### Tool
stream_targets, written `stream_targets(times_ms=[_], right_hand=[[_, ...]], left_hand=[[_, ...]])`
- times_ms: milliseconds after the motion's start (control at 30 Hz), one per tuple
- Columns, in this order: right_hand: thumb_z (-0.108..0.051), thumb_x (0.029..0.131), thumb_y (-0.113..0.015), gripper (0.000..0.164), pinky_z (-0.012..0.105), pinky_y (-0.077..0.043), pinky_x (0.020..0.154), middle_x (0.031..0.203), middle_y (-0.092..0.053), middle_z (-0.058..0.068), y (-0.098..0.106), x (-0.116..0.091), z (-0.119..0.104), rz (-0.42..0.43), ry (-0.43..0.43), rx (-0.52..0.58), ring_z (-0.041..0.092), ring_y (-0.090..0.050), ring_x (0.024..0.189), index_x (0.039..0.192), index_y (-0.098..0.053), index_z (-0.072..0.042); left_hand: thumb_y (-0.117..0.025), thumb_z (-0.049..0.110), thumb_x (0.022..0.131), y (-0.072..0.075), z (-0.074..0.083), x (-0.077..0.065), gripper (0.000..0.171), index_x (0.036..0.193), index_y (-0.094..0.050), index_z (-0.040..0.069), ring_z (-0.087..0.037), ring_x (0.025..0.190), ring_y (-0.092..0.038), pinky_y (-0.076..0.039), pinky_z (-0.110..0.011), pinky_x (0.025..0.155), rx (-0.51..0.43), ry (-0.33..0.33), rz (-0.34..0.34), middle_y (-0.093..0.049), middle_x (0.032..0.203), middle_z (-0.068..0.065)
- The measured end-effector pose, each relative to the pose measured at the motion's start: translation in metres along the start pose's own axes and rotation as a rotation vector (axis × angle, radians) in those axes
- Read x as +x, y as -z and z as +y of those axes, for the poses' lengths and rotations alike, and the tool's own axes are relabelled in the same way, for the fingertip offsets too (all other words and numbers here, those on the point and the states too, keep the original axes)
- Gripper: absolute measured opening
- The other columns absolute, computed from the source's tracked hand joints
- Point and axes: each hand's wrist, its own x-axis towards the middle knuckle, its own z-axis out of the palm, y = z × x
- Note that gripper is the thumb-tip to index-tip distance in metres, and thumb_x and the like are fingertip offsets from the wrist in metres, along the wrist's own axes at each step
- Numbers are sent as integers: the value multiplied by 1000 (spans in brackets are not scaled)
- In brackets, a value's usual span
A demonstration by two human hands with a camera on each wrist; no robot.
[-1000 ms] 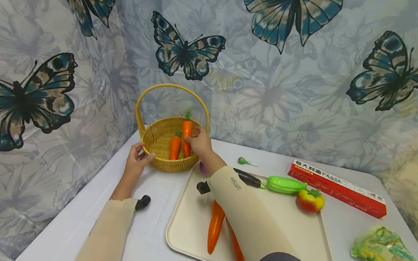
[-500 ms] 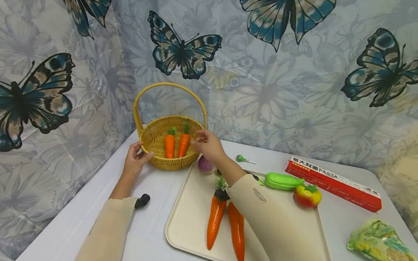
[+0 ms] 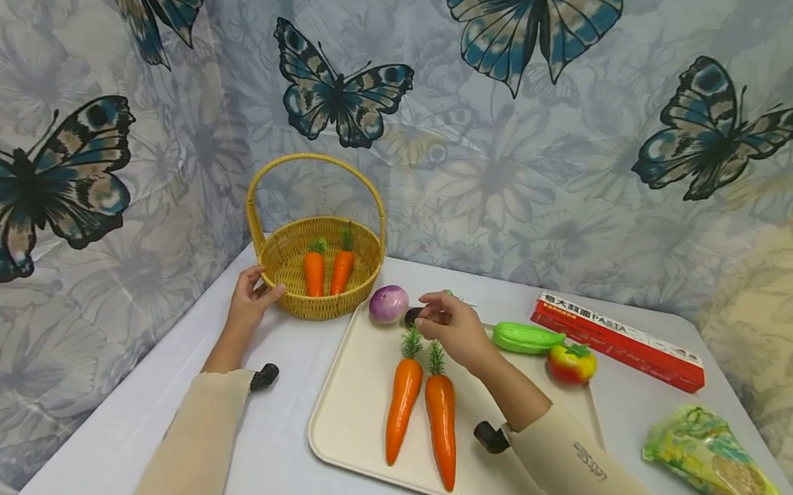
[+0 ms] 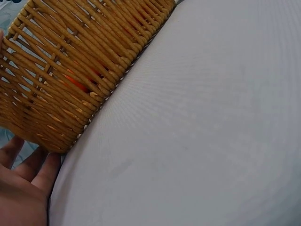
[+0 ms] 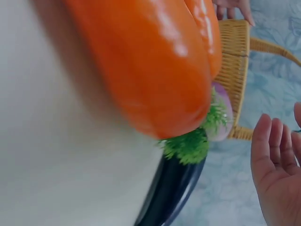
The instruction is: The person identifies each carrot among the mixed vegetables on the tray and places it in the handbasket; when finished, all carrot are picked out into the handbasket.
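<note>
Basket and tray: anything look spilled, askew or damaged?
Nothing stands out. The basket stands upright with two short carrots inside, and two long carrots lie side by side on the tray. No spill or damage shows, though in the head view the right hand hides part of the eggplant.

Lighting: head view bright, wrist views dimmer.
Backdrop (image 3: 780,262) shows a warm cast at right. In the left-wrist view, the tablecloth (image 4: 188,117) renders grey. In the right-wrist view, the near carrot (image 5: 146,61) is blurred, carries white glare and softly shadows the tray (image 5: 70,165).
</note>
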Motion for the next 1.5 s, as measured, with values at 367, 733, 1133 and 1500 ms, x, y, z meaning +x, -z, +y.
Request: stream_targets(times_ms=[367,733,1133,1500], right_hand=[[-6,84,-75,44,29,-56,68,88,-58,6,13,-66,20,2,-90,-131,21,-60,82,124,-59,-1],[-18,75,-85,66,36,-55,58,94,-55,9,12,-91,29,-146,-255,-157,22,-58,68,129,-49,-4],[-10,75,-83,71,36,-57,54,89,-57,12,0,-88,29,-172,-403,-172,23,-61,63,134,-44,-4],[1,78,-74,75,40,-58,65,105,-49,18,14,-78,11,-111,-244,66,26,-60,79,142,-36,-7]], left_hand=[[-72,14,90,-1,-4,-2,74,146,-26,1,-34,142,-24,-29,-44,112,-3,10,2,-16,159,-13],[-73,22,89,3,-22,11,74,146,-28,6,-28,141,-26,-30,-41,112,3,-23,28,-17,159,-7],[-74,21,89,1,-24,11,75,146,-27,6,-28,141,-27,-30,-42,112,-9,-30,26,-18,159,-7],[-72,17,90,-4,0,-4,68,142,-30,5,-32,141,-25,-30,-43,112,-9,-7,-3,-16,160,-11]])
